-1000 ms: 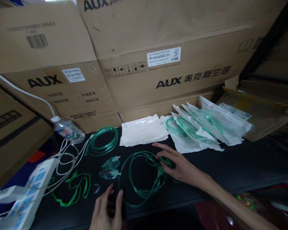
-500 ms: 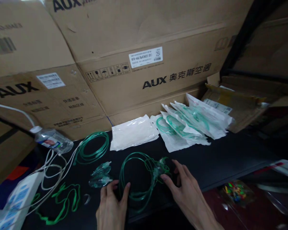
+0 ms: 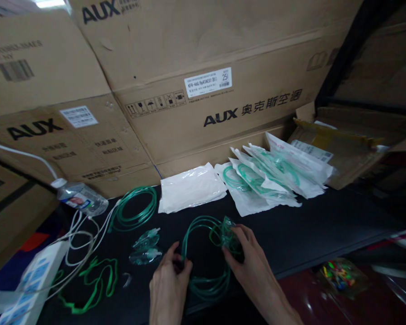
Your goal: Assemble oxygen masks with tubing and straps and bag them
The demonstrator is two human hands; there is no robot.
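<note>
A coil of clear green tubing (image 3: 209, 289) lies on the black tabletop in front of me. My left hand (image 3: 171, 282) pinches the coil's left side between thumb and fingers. At the coil's upper right, my right hand (image 3: 248, 259) has its thumb and fingers closed on a clear green oxygen mask (image 3: 227, 231), partly hidden by the fingers. Left of my left hand lie two small clear green mask-like pieces (image 3: 146, 247) with pale tips. A second green tubing coil (image 3: 135, 210) rests behind them, and a green elastic strap (image 3: 98, 284) lies farther left.
White packaging (image 3: 192, 187) lies at the back, beside several pouches holding green tubing (image 3: 253, 174). Large cardboard boxes (image 3: 176, 135) form a wall behind. At left are a plastic bottle (image 3: 83, 197), white cables (image 3: 76, 248) and a power strip (image 3: 37, 280). An opened carton (image 3: 345, 144) stands at right.
My right hand has moved left and closed on the mask. My left hand has closed on the tubing coil, which is drawn in narrower. The view has shifted slightly.
</note>
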